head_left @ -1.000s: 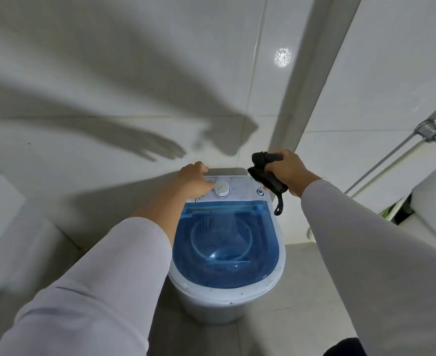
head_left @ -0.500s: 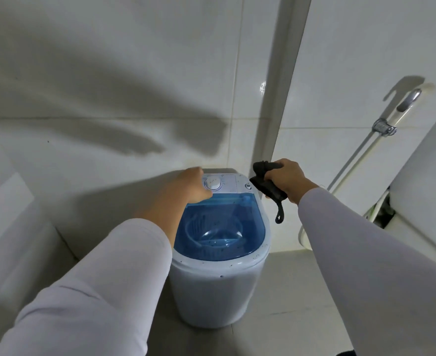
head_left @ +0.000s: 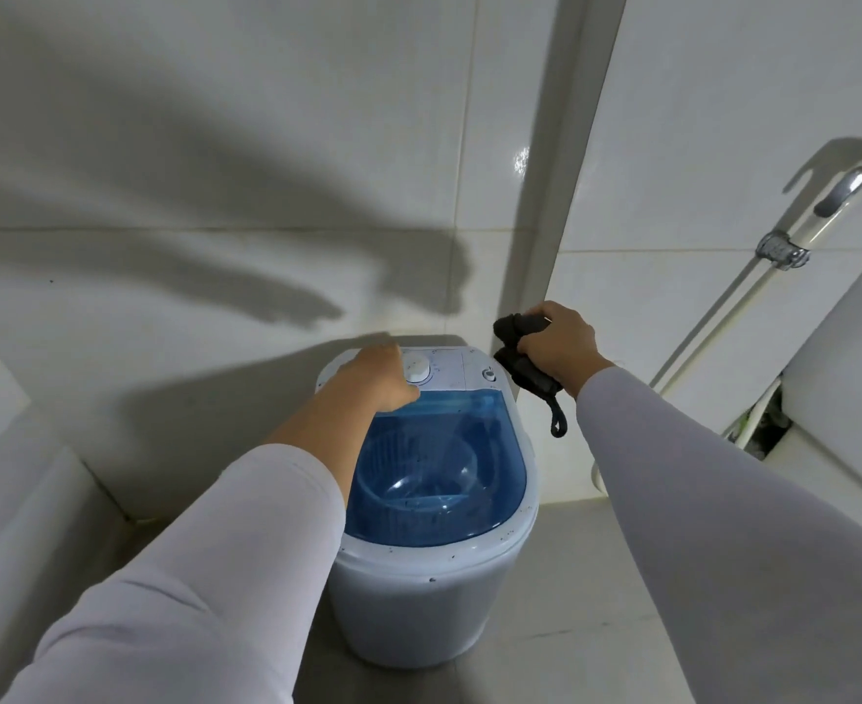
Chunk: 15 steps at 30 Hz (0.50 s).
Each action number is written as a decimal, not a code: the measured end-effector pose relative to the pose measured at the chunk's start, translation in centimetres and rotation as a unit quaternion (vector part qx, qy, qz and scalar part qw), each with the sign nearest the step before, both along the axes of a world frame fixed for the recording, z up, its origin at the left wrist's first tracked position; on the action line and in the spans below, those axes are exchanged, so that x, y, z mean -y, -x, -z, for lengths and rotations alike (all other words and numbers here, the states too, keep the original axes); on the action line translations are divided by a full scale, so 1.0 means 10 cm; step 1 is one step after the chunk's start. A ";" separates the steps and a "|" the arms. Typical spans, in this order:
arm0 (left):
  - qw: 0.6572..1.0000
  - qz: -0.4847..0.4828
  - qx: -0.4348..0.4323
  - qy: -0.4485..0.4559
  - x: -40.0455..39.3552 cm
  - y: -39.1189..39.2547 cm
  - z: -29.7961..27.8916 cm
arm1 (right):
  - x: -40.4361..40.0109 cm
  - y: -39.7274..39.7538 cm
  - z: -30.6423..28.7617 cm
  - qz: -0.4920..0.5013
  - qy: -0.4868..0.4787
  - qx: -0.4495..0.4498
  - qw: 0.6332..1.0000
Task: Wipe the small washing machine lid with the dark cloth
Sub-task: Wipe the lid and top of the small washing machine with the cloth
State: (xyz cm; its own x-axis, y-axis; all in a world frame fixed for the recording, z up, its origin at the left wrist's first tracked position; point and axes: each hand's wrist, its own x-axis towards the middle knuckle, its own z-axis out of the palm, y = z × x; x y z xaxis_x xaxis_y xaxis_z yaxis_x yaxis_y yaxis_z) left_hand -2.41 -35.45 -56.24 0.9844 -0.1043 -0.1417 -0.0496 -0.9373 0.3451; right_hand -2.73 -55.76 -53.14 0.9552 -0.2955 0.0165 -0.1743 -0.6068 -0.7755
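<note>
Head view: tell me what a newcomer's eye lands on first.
The translucent blue lid of the small white washing machine, low in the centre. Then the two hands at its back: the left hand rests by the white dial, and the right hand grips a bunched dark cloth just beyond the right rear corner.

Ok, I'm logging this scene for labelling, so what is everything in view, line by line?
washing machine: one, white, on the floor by the tiled wall
lid: one, clear blue, closed on top
dial: one, white, on the rear panel
dark cloth: one, black, bunched, a loop dangling
spray hose: one, white with a metal clip, on the right wall
sleeves: two, white
left hand: rests on the panel beside the dial
right hand: grips the cloth, off the lid
</note>
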 end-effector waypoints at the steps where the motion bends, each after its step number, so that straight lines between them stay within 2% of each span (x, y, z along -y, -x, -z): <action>1: 1.000 0.003 0.001 0.001 0.01 -0.07 0.02 | -0.02 -0.07 0.02 -0.006 0.018 0.002 1.000; 9: 0.999 0.028 -0.023 -0.032 0.19 -0.51 0.24 | -0.13 -0.51 0.21 -0.050 0.178 -0.020 0.982; 15: 0.991 0.049 -0.015 -0.124 0.25 -0.58 0.28 | -0.19 -0.70 0.41 -0.067 0.214 -0.026 0.974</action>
State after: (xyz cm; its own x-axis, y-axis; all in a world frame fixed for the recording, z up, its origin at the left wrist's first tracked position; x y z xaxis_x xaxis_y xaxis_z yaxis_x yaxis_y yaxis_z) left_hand 3.37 -37.92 -59.00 0.9665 -0.1568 -0.2034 -0.1373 -0.9848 0.1065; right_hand 4.26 -53.86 -57.26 0.9876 -0.1446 0.0609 -0.1037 -0.8927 -0.4385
